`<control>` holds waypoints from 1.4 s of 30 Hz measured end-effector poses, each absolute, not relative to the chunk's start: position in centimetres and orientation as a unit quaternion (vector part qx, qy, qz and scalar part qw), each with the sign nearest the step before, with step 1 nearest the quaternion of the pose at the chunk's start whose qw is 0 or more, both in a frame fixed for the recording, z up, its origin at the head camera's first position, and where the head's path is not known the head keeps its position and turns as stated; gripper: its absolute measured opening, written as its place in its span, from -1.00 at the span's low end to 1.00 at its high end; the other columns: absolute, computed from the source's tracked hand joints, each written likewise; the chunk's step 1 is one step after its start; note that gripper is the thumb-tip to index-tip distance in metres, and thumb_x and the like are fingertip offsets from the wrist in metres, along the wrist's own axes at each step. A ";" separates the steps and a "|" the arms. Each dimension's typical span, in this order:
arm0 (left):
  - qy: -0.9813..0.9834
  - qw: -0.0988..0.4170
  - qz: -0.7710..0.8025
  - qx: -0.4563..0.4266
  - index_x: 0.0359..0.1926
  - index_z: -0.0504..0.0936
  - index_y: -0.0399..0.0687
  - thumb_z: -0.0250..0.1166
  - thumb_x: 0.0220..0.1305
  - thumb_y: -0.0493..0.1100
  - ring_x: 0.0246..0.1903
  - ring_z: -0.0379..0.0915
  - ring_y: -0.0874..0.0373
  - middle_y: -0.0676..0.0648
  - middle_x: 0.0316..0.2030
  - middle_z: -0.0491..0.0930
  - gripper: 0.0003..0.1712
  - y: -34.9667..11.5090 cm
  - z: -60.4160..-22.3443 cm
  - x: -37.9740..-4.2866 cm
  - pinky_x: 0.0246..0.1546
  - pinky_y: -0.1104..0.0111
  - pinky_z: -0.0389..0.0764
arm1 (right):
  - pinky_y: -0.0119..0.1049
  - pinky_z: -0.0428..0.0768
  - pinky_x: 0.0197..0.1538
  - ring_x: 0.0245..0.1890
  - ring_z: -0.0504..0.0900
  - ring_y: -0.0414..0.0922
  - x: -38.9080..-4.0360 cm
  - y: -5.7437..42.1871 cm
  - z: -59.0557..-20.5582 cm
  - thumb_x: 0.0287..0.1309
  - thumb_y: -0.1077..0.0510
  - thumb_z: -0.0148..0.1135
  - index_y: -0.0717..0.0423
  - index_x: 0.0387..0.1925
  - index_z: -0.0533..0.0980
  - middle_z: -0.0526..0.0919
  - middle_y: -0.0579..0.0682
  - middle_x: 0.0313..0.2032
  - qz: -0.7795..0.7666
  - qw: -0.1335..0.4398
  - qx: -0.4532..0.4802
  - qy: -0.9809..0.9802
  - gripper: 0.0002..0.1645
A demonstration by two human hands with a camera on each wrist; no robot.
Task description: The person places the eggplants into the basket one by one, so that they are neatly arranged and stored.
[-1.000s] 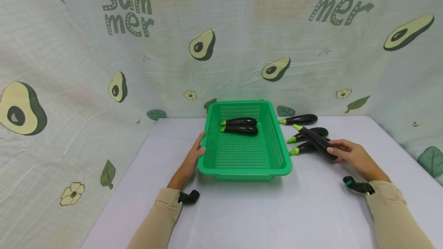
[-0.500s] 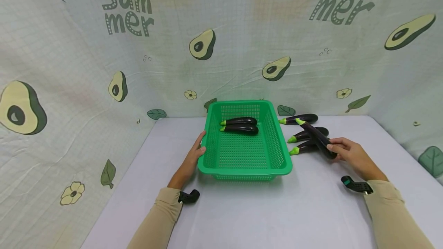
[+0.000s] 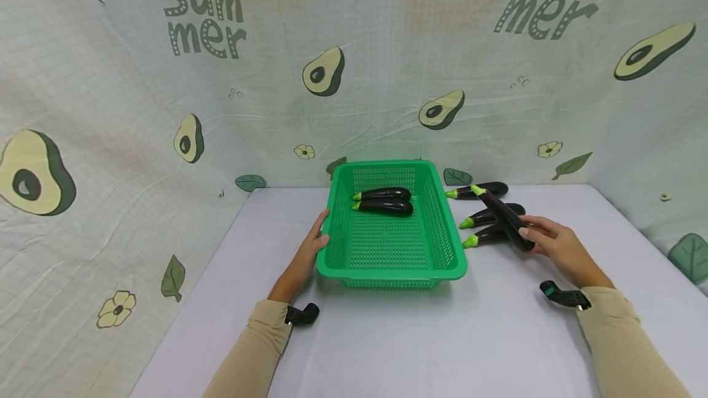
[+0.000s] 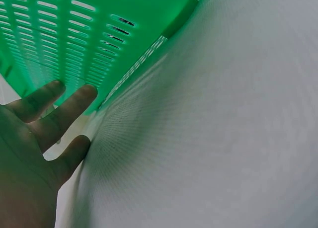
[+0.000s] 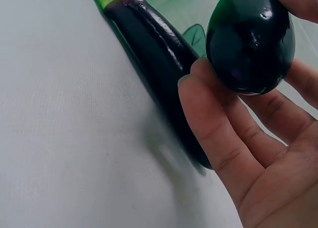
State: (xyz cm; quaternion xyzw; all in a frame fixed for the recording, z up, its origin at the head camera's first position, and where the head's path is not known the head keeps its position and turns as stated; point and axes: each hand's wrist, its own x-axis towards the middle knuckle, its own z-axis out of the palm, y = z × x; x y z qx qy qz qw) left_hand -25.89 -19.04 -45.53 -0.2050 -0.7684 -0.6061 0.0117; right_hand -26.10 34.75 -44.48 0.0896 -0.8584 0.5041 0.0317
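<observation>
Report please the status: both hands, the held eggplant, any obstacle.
Left hand at left side of basket. Right hand gripping eggplant. Three loose eggplants close by, possibly in the way.

The backdrop cloth (image 3: pixel 376 78) reads "Summer" twice (each split over two lines).

- Green rectangular perforated basket (image 3: pixel 391 274): smooth plastic with a soft sheen.
- Long, dark-purple held eggplant (image 5: pixel 251 44): smooth, glossy skin with bright highlights.
- Two dark-purple eggplants (image 3: pixel 385 206) in the basket: smooth, shiny.
- White table cover (image 3: pixel 431 343): matt, finely textured, cloth-like.
- Pale avocado-printed backdrop (image 3: pixel 376 17): matt, wrinkled cloth.
- Beige long sleeves (image 3: pixel 246 352): matt, creased cloth.
</observation>
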 end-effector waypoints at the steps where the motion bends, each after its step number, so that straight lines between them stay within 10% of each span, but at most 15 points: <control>1: -0.768 0.012 -0.606 -0.207 0.62 -0.14 0.09 -0.12 0.48 0.00 0.52 -0.31 -0.07 -0.12 0.58 -0.23 -0.22 -19.0 -45.6 -25.9 0.41 -0.14 -0.18 | -0.37 0.63 -0.17 -0.19 0.63 -0.28 -26.1 34.7 -44.5 0.46 -0.08 0.11 0.34 0.43 0.24 0.46 0.27 0.18 0.504 0.028 0.089 -0.859 -0.25; 42: -0.767 0.008 -0.610 -0.200 0.62 -0.14 0.12 -0.12 0.49 0.01 0.51 -0.30 -0.07 -0.12 0.58 -0.23 -0.23 -19.1 -45.9 -26.2 0.40 -0.14 -0.17 | -0.40 0.63 -0.14 -0.10 0.56 -0.32 -26.2 32.6 -43.6 0.47 -0.07 0.10 0.33 0.44 0.20 0.42 0.35 0.20 0.514 0.026 0.108 -0.851 -0.25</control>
